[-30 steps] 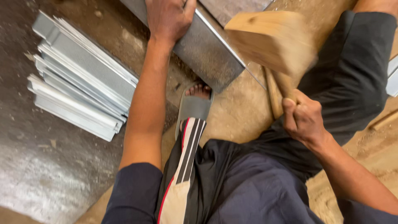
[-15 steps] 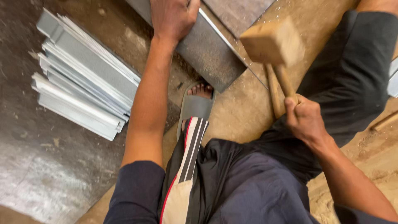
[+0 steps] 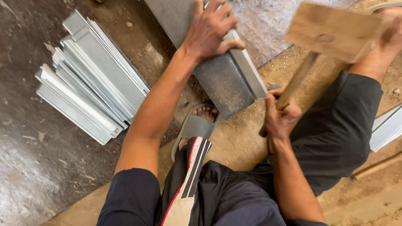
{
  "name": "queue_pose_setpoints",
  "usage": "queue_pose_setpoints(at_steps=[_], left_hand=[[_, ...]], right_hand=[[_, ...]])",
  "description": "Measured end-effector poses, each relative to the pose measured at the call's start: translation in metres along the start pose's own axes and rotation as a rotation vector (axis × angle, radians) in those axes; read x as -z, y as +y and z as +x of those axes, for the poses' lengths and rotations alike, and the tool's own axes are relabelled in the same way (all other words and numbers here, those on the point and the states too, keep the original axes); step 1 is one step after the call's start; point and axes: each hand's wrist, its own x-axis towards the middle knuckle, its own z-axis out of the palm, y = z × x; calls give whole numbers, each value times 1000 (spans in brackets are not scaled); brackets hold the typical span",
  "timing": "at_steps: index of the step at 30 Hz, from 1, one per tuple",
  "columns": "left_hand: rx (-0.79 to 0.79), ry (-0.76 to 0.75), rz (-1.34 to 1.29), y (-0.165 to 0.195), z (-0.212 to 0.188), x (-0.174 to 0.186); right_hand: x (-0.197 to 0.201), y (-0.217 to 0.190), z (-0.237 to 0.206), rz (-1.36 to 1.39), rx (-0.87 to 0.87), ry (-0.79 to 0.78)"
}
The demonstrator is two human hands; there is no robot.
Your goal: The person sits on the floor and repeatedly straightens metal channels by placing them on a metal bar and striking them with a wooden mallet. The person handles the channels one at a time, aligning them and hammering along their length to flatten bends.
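My left hand (image 3: 210,30) presses down on a folded grey sheet-metal piece (image 3: 247,71) that lies over a long steel block (image 3: 222,86) on the ground. My right hand (image 3: 279,115) grips the handle of a wooden mallet (image 3: 331,31), whose blurred head hangs raised to the right of the metal piece, above my right leg. My sandalled left foot (image 3: 197,123) rests just below the near end of the block.
A stack of bent galvanised metal strips (image 3: 90,77) lies on the dark floor at the left. More metal strips (image 3: 387,127) show at the right edge. The ground is sandy earth under my legs.
The view has shifted and the mallet head has swung from above the sheet's edge up and to the right. My left hand stays on the metal piece.
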Motion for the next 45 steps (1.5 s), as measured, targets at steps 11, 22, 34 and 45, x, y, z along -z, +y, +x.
queue_pose_setpoints(at_steps=[11,22,34,45], left_hand=[[159,-62,201,12,-49,43],[823,616,-97,24,-102,-33],[812,599,-167,32,-100,-26],[846,626,-144,26,-102,-29]], right_hand=[[-6,-34,-44,4,-27,-142],[-27,-73,10,-123,-111,-470],[-44,-89,33,-309,263,-529],[-39,-83,28,-293,371,-527]])
